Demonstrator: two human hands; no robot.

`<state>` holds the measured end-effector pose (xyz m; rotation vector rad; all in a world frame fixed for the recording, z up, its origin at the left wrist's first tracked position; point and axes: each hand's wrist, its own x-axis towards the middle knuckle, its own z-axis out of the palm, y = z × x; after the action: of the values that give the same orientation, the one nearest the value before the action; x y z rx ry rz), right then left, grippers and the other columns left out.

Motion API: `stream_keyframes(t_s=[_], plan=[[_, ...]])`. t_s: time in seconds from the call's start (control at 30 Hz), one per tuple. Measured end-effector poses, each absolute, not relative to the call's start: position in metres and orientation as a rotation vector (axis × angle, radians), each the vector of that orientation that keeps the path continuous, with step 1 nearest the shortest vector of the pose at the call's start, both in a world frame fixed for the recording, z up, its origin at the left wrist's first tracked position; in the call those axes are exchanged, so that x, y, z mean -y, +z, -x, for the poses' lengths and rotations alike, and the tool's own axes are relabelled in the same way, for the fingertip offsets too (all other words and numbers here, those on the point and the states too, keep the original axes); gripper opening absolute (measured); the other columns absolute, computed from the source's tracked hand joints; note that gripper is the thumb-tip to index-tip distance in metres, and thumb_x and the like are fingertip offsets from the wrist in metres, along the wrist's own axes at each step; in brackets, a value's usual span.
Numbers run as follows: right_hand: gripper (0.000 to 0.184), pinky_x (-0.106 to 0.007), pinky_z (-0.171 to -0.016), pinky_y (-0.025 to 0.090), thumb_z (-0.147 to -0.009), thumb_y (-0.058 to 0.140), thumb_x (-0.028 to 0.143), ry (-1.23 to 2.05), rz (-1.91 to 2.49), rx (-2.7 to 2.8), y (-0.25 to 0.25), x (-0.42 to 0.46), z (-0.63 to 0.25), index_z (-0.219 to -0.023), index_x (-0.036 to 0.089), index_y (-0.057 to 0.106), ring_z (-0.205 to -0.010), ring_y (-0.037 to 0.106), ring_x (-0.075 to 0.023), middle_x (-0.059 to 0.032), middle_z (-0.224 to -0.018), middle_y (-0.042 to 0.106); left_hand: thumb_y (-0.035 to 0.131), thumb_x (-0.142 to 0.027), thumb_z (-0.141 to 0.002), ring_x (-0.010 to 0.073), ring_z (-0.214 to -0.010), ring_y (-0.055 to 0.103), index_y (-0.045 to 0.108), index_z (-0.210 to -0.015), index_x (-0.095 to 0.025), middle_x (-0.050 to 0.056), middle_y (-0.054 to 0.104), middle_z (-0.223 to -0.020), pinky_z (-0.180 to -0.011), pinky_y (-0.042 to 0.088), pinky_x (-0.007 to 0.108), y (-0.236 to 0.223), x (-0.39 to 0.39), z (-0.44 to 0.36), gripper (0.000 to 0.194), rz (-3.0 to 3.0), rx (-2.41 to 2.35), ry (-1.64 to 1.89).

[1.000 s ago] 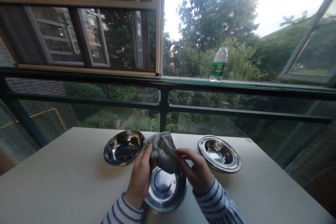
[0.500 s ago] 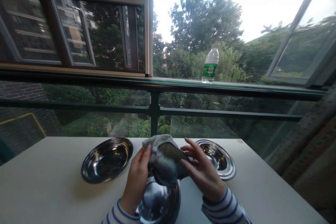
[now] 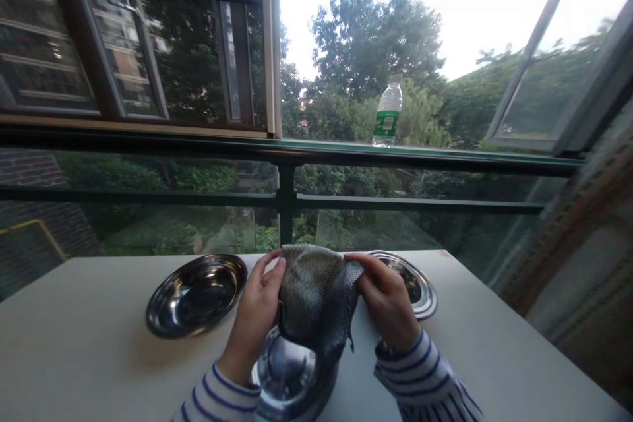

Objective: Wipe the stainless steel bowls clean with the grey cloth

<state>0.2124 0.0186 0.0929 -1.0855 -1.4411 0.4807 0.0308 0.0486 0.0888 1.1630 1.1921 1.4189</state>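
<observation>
A grey, textured cloth (image 3: 316, 297) hangs spread between my two hands at the middle of the head view. My left hand (image 3: 257, 313) pinches its upper left corner between thumb and fingers. On the other side, my right hand (image 3: 390, 300) grips the upper right corner. The cloth's lower part drapes in front of a shiny metal bowl (image 3: 287, 369) near the table's front edge, hiding some of the bowl's far rim. Whether the cloth touches the bowl I cannot tell.
On the white table (image 3: 99, 356), an oval metal dish (image 3: 198, 297) sits at left and a wide-rimmed metal dish (image 3: 425, 303) at right, partly behind my right hand. A plastic bottle with a green label (image 3: 386, 122) stands on the window ledge, above a dark railing (image 3: 316, 157).
My right hand, whose fingers were spread beside the cloth, is now closed on its right corner. The cloth has gone from bunched up to stretched out between both hands.
</observation>
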Motion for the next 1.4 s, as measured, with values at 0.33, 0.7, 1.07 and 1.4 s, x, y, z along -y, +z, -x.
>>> stream_keyframes(t_s=[0.33,0.7,1.07,1.4], plan=[[0.024,-0.022,-0.057,0.046,-0.075,0.050,0.021,0.659,1.002,1.394,0.112,-0.006,-0.214,-0.095,0.017,0.063,-0.067,0.061,-0.0136,-0.0024,-0.076,0.067,0.072,-0.037,-0.061,0.0273,-0.117,0.046,0.053,-0.121,-0.028,0.008,0.033,-0.140,-0.087,0.047,0.035,0.097,-0.026,-0.033,0.063,-1.722,-1.031,1.208],[0.032,-0.032,-0.091,0.043,-0.079,0.055,0.016,0.658,0.836,2.048,0.127,0.012,-0.247,-0.110,0.024,0.058,-0.108,0.053,-0.0180,-0.0048,-0.115,0.060,0.058,-0.025,-0.074,0.0189,-0.086,0.061,0.070,-0.085,-0.020,0.003,0.069,-0.088,-0.080,0.044,0.027,0.116,-0.027,-0.016,0.017,-1.797,-0.986,1.181],[0.024,-0.029,-0.073,0.049,-0.083,0.051,0.023,0.617,1.050,1.819,0.115,-0.001,-0.216,-0.103,0.020,0.063,-0.084,0.062,-0.0170,-0.0036,-0.093,0.068,0.064,-0.043,-0.068,0.0205,-0.085,0.061,0.055,-0.108,-0.017,0.007,0.065,-0.093,-0.071,0.047,0.029,0.113,-0.032,-0.023,0.049,-1.543,-1.063,1.272],[0.027,-0.024,-0.058,0.044,-0.080,0.056,0.036,0.756,0.994,1.450,0.120,-0.001,-0.216,-0.097,0.016,0.057,-0.067,0.059,-0.0141,-0.0023,-0.073,0.066,0.062,-0.041,-0.070,0.0236,-0.083,0.063,0.054,-0.112,-0.016,0.011,0.066,-0.096,-0.065,0.050,0.032,0.090,-0.029,-0.054,0.049,-1.214,-0.741,0.808]])
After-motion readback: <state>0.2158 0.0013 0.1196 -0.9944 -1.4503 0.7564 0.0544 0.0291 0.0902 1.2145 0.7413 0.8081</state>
